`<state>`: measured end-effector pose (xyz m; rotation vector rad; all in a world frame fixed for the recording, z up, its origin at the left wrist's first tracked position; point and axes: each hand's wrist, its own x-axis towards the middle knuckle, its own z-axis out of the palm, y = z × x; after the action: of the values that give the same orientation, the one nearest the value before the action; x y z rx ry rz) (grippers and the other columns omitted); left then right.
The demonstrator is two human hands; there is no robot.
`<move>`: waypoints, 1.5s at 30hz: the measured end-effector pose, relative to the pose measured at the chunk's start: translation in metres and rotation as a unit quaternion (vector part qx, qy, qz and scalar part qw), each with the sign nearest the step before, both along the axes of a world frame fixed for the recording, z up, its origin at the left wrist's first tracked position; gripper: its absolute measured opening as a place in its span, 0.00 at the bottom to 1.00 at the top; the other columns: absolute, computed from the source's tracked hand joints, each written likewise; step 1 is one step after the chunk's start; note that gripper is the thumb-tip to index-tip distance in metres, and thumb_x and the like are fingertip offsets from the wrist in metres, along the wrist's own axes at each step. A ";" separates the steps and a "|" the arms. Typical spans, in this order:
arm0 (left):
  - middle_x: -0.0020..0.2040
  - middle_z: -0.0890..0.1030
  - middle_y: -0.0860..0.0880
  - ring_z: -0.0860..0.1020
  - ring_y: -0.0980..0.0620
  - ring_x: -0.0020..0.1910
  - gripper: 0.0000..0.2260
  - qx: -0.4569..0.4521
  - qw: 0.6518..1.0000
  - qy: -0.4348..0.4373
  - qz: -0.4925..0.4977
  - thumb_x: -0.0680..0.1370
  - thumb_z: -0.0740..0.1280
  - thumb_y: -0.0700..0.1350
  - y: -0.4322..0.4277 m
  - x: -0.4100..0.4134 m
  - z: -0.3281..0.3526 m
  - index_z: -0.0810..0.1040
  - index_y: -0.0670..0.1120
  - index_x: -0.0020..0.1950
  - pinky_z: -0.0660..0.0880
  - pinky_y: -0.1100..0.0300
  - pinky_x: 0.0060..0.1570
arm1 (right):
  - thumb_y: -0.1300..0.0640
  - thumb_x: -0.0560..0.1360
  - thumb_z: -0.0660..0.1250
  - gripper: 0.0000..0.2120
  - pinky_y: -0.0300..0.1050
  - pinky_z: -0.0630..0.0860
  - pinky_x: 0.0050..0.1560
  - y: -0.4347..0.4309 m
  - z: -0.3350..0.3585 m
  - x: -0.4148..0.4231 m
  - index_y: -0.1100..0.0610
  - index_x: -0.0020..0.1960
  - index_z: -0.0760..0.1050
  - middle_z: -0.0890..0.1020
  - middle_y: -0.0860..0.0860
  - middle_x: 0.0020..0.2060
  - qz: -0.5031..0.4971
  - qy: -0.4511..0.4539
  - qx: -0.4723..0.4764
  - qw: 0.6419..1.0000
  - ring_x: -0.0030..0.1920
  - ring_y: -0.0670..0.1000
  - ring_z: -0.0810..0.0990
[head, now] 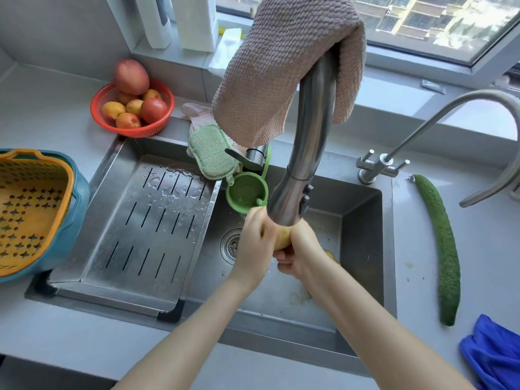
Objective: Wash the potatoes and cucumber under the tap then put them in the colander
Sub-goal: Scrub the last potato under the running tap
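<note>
Both hands close around one potato [282, 238] directly under the tap [292, 198], the left hand [257, 240] on its left side, the right hand [298, 249] on its right. This looks like the washing step, with the first potato being rubbed. Far left, the colander [31, 212] sits empty on the counter. A second potato [332, 256] lies in the sink [363, 243]; the cucumber [441, 243] waits on the right counter. Next, I judge, the potato must be carried left, well across the sink, to the colander.
</note>
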<state>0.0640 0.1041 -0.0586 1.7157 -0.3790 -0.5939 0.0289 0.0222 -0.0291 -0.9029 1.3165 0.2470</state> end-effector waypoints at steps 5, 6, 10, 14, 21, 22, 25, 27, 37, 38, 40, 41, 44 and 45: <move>0.48 0.75 0.43 0.75 0.50 0.46 0.17 -0.002 0.978 -0.192 -0.084 0.70 0.67 0.50 0.010 0.004 -0.002 0.75 0.45 0.56 0.73 0.61 0.45 | 0.61 0.71 0.56 0.15 0.29 0.53 0.20 0.002 0.000 -0.006 0.53 0.27 0.59 0.62 0.49 0.16 -0.025 0.018 0.080 0.996 0.14 0.46 0.56; 0.44 0.76 0.43 0.74 0.49 0.42 0.15 0.008 0.979 -0.200 -0.049 0.70 0.67 0.50 0.007 0.003 -0.001 0.76 0.43 0.52 0.72 0.60 0.42 | 0.63 0.71 0.54 0.14 0.29 0.54 0.20 0.003 0.000 -0.006 0.54 0.27 0.60 0.62 0.50 0.16 -0.026 0.008 0.071 0.997 0.14 0.46 0.57; 0.33 0.70 0.39 0.66 0.45 0.34 0.14 0.011 0.995 -0.002 0.097 0.73 0.66 0.41 -0.014 0.008 -0.002 0.67 0.32 0.35 0.64 0.54 0.33 | 0.64 0.74 0.50 0.13 0.28 0.55 0.20 0.011 -0.006 -0.006 0.60 0.33 0.66 0.65 0.52 0.15 -0.001 -0.014 -0.026 1.000 0.13 0.47 0.58; 0.40 0.75 0.41 0.75 0.45 0.39 0.06 -0.019 0.911 0.386 0.144 0.73 0.64 0.44 -0.019 0.033 -0.010 0.77 0.42 0.43 0.72 0.57 0.34 | 0.52 0.79 0.46 0.27 0.43 0.72 0.29 0.015 -0.013 -0.019 0.66 0.31 0.71 0.72 0.55 0.20 0.115 -0.033 -0.299 0.947 0.24 0.53 0.71; 0.56 0.80 0.38 0.80 0.40 0.49 0.22 -0.039 0.795 0.599 0.085 0.83 0.50 0.54 -0.007 0.040 -0.016 0.74 0.42 0.65 0.78 0.42 0.44 | 0.46 0.74 0.56 0.11 0.44 0.67 0.43 0.007 -0.005 -0.042 0.49 0.46 0.74 0.75 0.45 0.42 0.312 -0.154 -0.558 0.754 0.43 0.47 0.72; 0.55 0.80 0.39 0.80 0.41 0.48 0.22 -0.047 0.799 0.596 0.056 0.84 0.49 0.53 -0.006 0.040 -0.011 0.75 0.42 0.64 0.78 0.43 0.45 | 0.43 0.73 0.56 0.18 0.44 0.69 0.46 0.007 -0.011 -0.043 0.52 0.54 0.76 0.76 0.47 0.48 0.343 -0.169 -0.546 0.746 0.47 0.48 0.73; 0.42 0.83 0.46 0.82 0.51 0.38 0.14 -0.041 0.846 0.529 -0.059 0.82 0.55 0.46 -0.003 0.033 0.008 0.79 0.42 0.52 0.80 0.55 0.36 | 0.41 0.74 0.58 0.21 0.43 0.66 0.44 0.004 -0.018 -0.039 0.54 0.58 0.75 0.74 0.49 0.47 0.334 -0.152 -0.533 0.763 0.45 0.49 0.72; 0.40 0.84 0.46 0.83 0.52 0.39 0.10 -0.006 0.882 0.460 -0.104 0.80 0.59 0.42 0.002 0.030 0.016 0.79 0.42 0.49 0.82 0.57 0.38 | 0.44 0.77 0.60 0.16 0.42 0.66 0.42 -0.001 -0.016 -0.037 0.53 0.58 0.74 0.75 0.48 0.42 0.315 -0.133 -0.520 0.783 0.43 0.49 0.73; 0.37 0.80 0.55 0.76 0.56 0.39 0.13 0.080 0.968 0.186 -0.148 0.81 0.61 0.44 0.024 0.032 0.030 0.83 0.55 0.43 0.72 0.60 0.45 | 0.40 0.79 0.56 0.25 0.33 0.63 0.20 -0.005 -0.020 -0.029 0.62 0.51 0.76 0.80 0.60 0.30 0.041 -0.106 -0.002 0.993 0.19 0.48 0.67; 0.36 0.81 0.56 0.75 0.59 0.39 0.11 0.078 0.971 0.164 -0.154 0.80 0.62 0.45 0.024 0.032 0.031 0.83 0.55 0.43 0.72 0.61 0.46 | 0.41 0.80 0.54 0.25 0.32 0.61 0.19 -0.005 -0.022 -0.028 0.63 0.52 0.75 0.80 0.61 0.30 0.016 -0.113 0.049 0.992 0.19 0.48 0.66; 0.42 0.83 0.49 0.76 0.57 0.43 0.07 0.072 0.975 0.125 -0.169 0.76 0.66 0.49 0.026 0.032 0.031 0.83 0.50 0.47 0.72 0.59 0.50 | 0.42 0.79 0.52 0.24 0.33 0.61 0.18 -0.004 -0.022 -0.028 0.61 0.52 0.75 0.78 0.61 0.30 -0.008 -0.135 0.134 0.982 0.20 0.49 0.66; 0.43 0.82 0.47 0.76 0.56 0.44 0.08 0.069 0.977 0.111 -0.171 0.75 0.67 0.50 0.028 0.032 0.030 0.82 0.47 0.48 0.72 0.58 0.51 | 0.41 0.79 0.52 0.25 0.34 0.63 0.19 -0.003 -0.020 -0.028 0.60 0.50 0.76 0.77 0.60 0.30 -0.008 -0.147 0.167 0.975 0.21 0.49 0.67; 0.41 0.80 0.51 0.77 0.55 0.43 0.08 0.069 0.977 0.089 -0.179 0.73 0.71 0.46 0.029 0.033 0.027 0.81 0.45 0.49 0.74 0.55 0.50 | 0.33 0.77 0.49 0.33 0.36 0.67 0.21 -0.005 -0.021 -0.030 0.59 0.46 0.80 0.77 0.58 0.30 0.006 -0.175 0.230 0.957 0.23 0.49 0.70; 0.41 0.80 0.51 0.77 0.55 0.44 0.09 0.075 0.977 0.083 -0.181 0.71 0.73 0.46 0.028 0.033 0.027 0.81 0.45 0.49 0.75 0.54 0.52 | 0.31 0.76 0.49 0.35 0.36 0.67 0.23 -0.006 -0.022 -0.032 0.58 0.45 0.80 0.77 0.57 0.30 0.010 -0.184 0.248 0.951 0.23 0.49 0.70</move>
<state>0.0966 0.1319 -0.0320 1.7374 -0.5448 -1.0471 -0.0028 0.0161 -0.0511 -0.5008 0.8413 0.3847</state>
